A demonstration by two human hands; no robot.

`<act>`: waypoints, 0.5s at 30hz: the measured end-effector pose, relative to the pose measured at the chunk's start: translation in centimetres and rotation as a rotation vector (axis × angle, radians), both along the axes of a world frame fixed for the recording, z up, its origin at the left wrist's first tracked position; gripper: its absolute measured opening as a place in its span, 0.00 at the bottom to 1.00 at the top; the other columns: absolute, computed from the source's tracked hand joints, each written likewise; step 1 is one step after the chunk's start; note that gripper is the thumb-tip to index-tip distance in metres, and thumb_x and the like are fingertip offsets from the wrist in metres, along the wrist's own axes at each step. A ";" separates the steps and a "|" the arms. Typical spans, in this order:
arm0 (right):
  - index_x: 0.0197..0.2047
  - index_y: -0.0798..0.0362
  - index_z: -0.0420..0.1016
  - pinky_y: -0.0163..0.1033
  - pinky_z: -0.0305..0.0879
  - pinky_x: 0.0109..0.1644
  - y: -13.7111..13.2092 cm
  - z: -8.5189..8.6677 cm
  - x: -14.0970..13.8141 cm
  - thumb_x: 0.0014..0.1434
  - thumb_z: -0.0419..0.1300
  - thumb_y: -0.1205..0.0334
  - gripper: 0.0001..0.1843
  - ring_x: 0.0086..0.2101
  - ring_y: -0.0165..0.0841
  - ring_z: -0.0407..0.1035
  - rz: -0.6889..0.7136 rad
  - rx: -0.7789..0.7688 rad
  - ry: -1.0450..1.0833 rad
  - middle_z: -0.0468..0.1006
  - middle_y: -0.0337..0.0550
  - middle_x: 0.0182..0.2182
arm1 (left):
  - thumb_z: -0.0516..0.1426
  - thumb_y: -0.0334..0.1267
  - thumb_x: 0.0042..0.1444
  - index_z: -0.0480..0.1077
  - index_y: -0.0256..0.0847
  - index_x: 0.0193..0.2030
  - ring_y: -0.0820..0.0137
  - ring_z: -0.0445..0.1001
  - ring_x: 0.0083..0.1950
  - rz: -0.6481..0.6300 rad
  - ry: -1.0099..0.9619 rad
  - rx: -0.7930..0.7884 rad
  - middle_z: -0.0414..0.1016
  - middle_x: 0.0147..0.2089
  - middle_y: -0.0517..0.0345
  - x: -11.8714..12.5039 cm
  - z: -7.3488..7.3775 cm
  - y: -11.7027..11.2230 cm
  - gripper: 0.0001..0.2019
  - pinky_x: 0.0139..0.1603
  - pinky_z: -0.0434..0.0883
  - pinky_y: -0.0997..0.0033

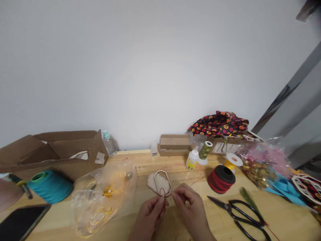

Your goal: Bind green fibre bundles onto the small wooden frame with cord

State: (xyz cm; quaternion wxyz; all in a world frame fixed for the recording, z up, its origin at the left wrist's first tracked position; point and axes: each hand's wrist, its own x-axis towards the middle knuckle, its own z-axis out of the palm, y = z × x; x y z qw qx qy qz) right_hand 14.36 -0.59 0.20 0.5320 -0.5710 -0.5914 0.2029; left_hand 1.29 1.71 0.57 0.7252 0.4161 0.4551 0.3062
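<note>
My left hand (150, 217) pinches a thin red cord (162, 192) that forms a small loop just above my fingers. My right hand (190, 211) sits close beside it, its fingertips drawn together near the cord, and the picture does not show whether they hold it. Just beyond both hands, a pale oval frame (163, 182) lies on a cardboard cutout (151, 182). The red loop reaches the lower edge of the frame. My fingers hide part of the cord.
Black-handled scissors (240, 214) lie to the right, beside a spool of red cord (221, 179). To the left are a plastic bag (100, 201) holding yellow cord, a teal thread cone (51, 186), a phone (22, 222) and a cardboard box (57, 150).
</note>
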 end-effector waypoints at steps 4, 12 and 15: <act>0.22 0.54 0.70 0.30 0.56 0.22 0.0 0.1 0.0 0.52 0.54 0.64 0.09 0.19 0.26 0.57 0.005 0.001 0.013 0.63 0.35 0.17 | 0.57 0.56 0.37 0.65 0.36 0.24 0.84 0.43 0.13 -0.002 0.002 -0.011 0.51 0.14 0.72 0.0 -0.2 0.0 0.21 0.14 0.39 0.81; 0.22 0.54 0.69 0.29 0.55 0.21 0.1 0.2 0.0 0.51 0.54 0.64 0.09 0.19 0.26 0.56 -0.021 0.012 0.052 0.63 0.35 0.17 | 0.56 0.56 0.37 0.64 0.36 0.24 0.84 0.43 0.13 -0.018 0.003 -0.007 0.51 0.14 0.72 0.0 -0.1 -0.1 0.22 0.14 0.39 0.81; 0.22 0.54 0.70 0.29 0.56 0.21 0.0 0.2 -0.1 0.51 0.54 0.65 0.09 0.19 0.26 0.57 -0.026 0.002 0.054 0.64 0.35 0.17 | 0.56 0.56 0.38 0.64 0.36 0.24 0.84 0.43 0.13 -0.020 0.003 -0.008 0.51 0.13 0.72 -0.1 -0.4 -0.1 0.21 0.14 0.38 0.81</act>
